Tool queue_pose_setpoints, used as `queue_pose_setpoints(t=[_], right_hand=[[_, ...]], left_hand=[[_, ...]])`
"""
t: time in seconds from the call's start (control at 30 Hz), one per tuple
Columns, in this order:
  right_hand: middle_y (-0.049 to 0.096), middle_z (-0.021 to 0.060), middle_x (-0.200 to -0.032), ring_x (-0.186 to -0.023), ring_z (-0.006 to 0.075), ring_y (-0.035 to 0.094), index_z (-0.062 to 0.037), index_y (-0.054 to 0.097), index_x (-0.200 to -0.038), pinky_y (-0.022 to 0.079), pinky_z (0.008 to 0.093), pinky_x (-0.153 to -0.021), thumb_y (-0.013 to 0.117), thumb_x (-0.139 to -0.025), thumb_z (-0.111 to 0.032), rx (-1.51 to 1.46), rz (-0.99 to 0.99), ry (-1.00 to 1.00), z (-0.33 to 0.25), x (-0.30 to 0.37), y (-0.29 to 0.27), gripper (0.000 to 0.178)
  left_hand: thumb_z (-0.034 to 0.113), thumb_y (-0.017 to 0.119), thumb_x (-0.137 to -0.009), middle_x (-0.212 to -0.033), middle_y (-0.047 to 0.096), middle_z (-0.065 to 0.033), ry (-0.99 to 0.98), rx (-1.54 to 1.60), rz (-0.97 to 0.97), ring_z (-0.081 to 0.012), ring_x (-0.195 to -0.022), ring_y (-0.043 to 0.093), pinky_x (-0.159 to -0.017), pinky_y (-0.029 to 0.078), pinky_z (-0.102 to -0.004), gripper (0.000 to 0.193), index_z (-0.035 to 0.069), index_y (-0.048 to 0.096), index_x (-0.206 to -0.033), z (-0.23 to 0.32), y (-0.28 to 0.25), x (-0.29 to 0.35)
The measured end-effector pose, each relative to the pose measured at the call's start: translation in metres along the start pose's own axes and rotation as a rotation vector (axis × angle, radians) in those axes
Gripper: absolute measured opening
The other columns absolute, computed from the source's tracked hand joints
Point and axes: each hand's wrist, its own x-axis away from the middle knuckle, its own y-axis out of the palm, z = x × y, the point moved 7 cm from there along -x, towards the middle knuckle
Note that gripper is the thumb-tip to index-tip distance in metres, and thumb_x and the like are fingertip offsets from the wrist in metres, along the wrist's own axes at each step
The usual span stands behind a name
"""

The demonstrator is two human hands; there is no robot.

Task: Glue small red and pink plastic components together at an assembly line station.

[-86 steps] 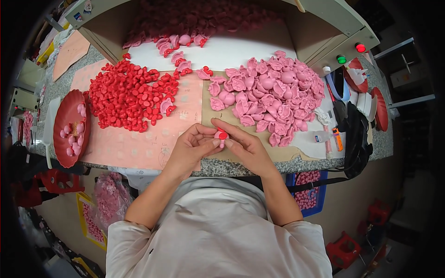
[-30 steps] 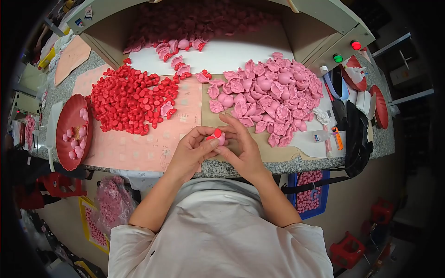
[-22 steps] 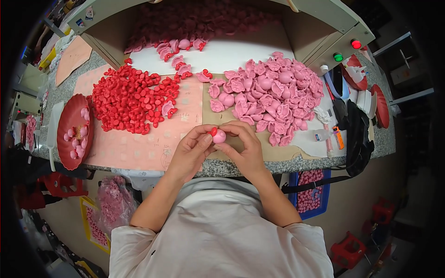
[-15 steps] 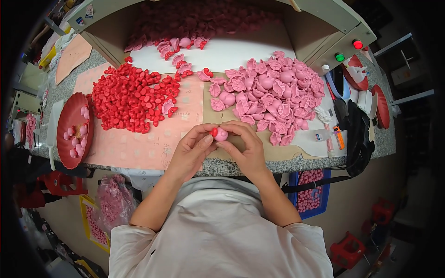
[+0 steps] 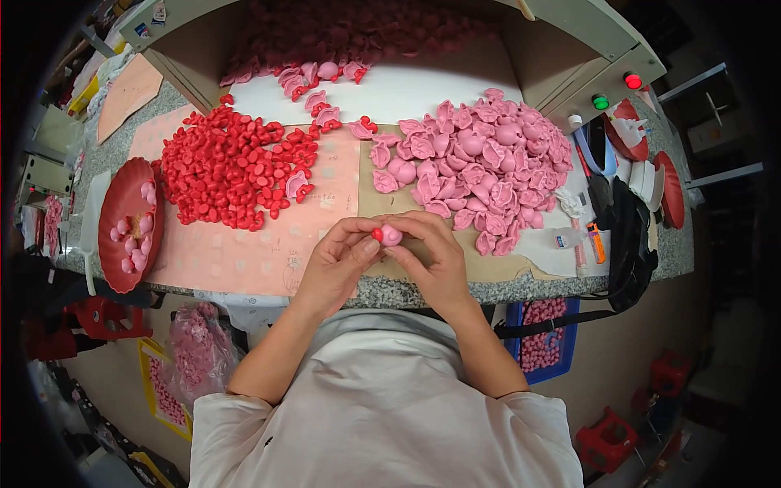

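Observation:
Close to the front edge of the table, my two hands meet around a small pair of moulded pieces. My left hand [image 5: 335,264] pinches the small glossy red piece [image 5: 377,233], which is partly covered by the thumb. The rounded pink shell-like piece [image 5: 391,237] touches it and is held between the fingers and thumb of my right hand [image 5: 435,264]. Beyond my left hand lies a heap of red pieces [image 5: 224,167]. A larger heap of pink shell pieces [image 5: 480,163] spreads beyond my right hand. Several pink pieces with red ones attached [image 5: 328,116] lie between the heaps.
A box-like cabinet [image 5: 561,77] with red and green lights stands at the back, pink pieces inside. A red scalloped dish [image 5: 114,203] sits at left. At right are a small bottle [image 5: 567,237], an orange lighter [image 5: 597,242] and a black bag [image 5: 633,236]. Below is a blue crate [image 5: 573,342].
Both hands stay almost in place around the red and pink pieces, with a slight shift of fingers. The view of the table has moved a little.

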Motion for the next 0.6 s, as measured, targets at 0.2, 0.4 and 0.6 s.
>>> queue_pose_setpoints(t=[0.2,0.4,0.6], right_hand=[[0.053,0.0105,-0.110,-0.102,0.0217,0.054,-0.0024,0.060,-0.113,0.045,0.0309,-0.086,0.066,-0.079,-0.002,-0.033,-0.038,0.087,0.005,0.002,0.002,0.035],[0.052,0.0112,-0.114,-0.106,0.0201,0.052,-0.0026,0.056,-0.121,0.043,0.0296,-0.088,0.058,-0.086,-0.006,-0.058,-0.099,0.083,0.008,0.002,0.005,0.036],[0.050,0.0108,-0.118,-0.109,0.0188,0.049,-0.0010,0.052,-0.125,0.040,0.0280,-0.091,0.052,-0.089,-0.007,-0.110,-0.132,0.117,0.009,0.003,0.003,0.036]], left_hand=[[0.004,0.055,-0.090,-0.119,0.053,-0.0075,0.025,0.001,0.034,-0.0149,-0.108,0.052,-0.092,0.044,-0.0322,0.020,0.005,0.052,-0.110,0.001,0.000,0.001],[0.003,0.055,-0.090,-0.122,0.052,-0.0111,0.100,-0.046,0.022,-0.0179,-0.109,0.053,-0.092,0.047,-0.0332,0.013,0.002,0.054,-0.103,0.004,0.003,0.001],[0.004,0.054,-0.090,-0.115,0.055,-0.0106,0.065,-0.109,0.078,-0.0179,-0.103,0.057,-0.087,0.052,-0.0338,0.008,0.002,0.054,-0.098,0.005,0.006,0.003]])
